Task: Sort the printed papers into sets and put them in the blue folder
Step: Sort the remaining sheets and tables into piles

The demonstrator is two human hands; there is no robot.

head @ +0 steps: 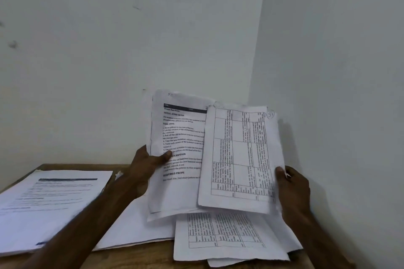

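Head view:
- Left hand (pixel 146 166) grips text pages (pixel 179 190) at left edge, thumb on front. Pages held up above table (pixel 153 255), long axis upright, headings at top, facing camera.
- Right hand (pixel 293 188) pinches grid sheet (pixel 238 159) at right edge, thumb on front. Long axis upright, slightly tilted, print running sideways. Its left edge overlaps text pages.
- Wall (pixel 131 39) corner close behind, also close on right.
- Paper stack (pixel 48 203) flat at table's left.
- Loose grid page (pixel 225 236) flat beneath held sheets, near front edge.
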